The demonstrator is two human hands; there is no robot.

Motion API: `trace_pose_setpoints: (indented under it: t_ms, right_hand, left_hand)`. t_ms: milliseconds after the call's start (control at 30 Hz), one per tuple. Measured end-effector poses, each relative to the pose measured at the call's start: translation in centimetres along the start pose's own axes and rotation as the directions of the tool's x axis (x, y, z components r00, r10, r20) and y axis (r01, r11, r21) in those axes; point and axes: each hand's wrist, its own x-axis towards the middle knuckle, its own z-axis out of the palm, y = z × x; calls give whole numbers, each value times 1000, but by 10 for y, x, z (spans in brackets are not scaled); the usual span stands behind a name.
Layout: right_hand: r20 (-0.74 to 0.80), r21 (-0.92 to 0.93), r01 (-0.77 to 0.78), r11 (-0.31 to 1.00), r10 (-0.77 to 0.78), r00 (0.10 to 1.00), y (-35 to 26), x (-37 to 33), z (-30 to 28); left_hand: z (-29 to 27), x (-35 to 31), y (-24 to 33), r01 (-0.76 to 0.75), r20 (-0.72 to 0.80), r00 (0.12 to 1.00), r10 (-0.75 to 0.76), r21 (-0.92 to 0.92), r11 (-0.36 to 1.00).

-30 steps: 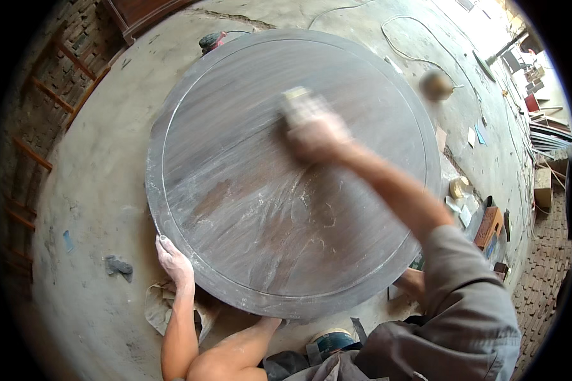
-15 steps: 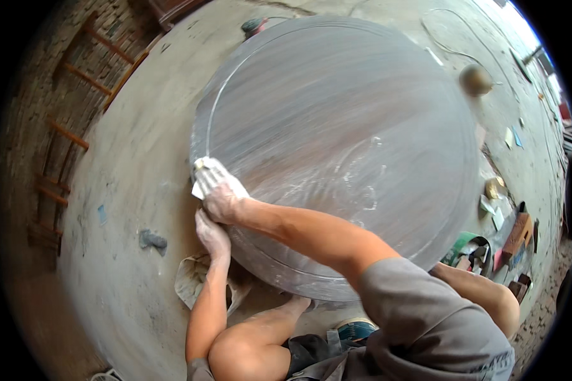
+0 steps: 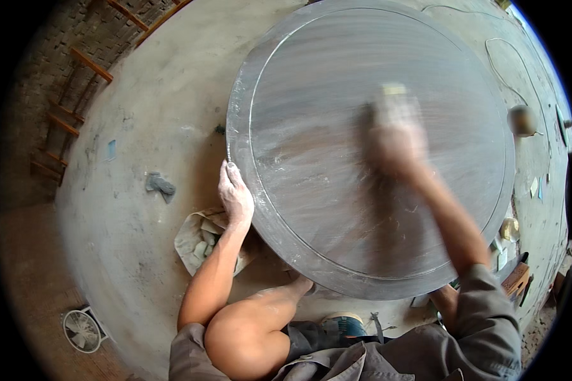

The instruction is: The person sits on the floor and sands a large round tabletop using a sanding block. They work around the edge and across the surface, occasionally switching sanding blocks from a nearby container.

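Observation:
A big round tabletop [image 3: 337, 241], grey-brown and streaked with pale dust, lies before me with a groove running round near its rim. My left hand [image 3: 236, 198], whitened with dust, is closed on its left edge, fingers at the rim. Out over the middle of the surface, my right hand [image 3: 400, 136] is smeared by motion. It presses a pale piece of sandpaper [image 3: 394, 89] on the wood; only a yellowish-white edge shows past the fingertips.
A pale cloth bag [image 3: 189, 244] with scraps sits below my left forearm. Left of it lie a grey rag [image 3: 161, 186] and a blue scrap [image 3: 111, 150]. A round brown object [image 3: 522, 120] with a cord stands right of the tabletop. Wooden ladder-like frames [image 3: 63, 124] and a white fan [image 3: 82, 331] are farther left.
My right hand has swept from the left rim, beside my left hand, to the tabletop's middle. The left hand stays at the rim. The view has shifted, so the tabletop appears farther right.

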Motion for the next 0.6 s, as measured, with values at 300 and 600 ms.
trace_pose_setpoints:
  t_ms: [300,600]
  right_hand:
    - [172,488,231,842,-352,920,-91,27,-35]
    - [-366,-292,-263,920,146,919,317,-108,66]
  left_hand:
    - [3,4,-22,32,-39,999,-29,76,997]
    - [27,9,10,18,-43,999,-21,-68,998]
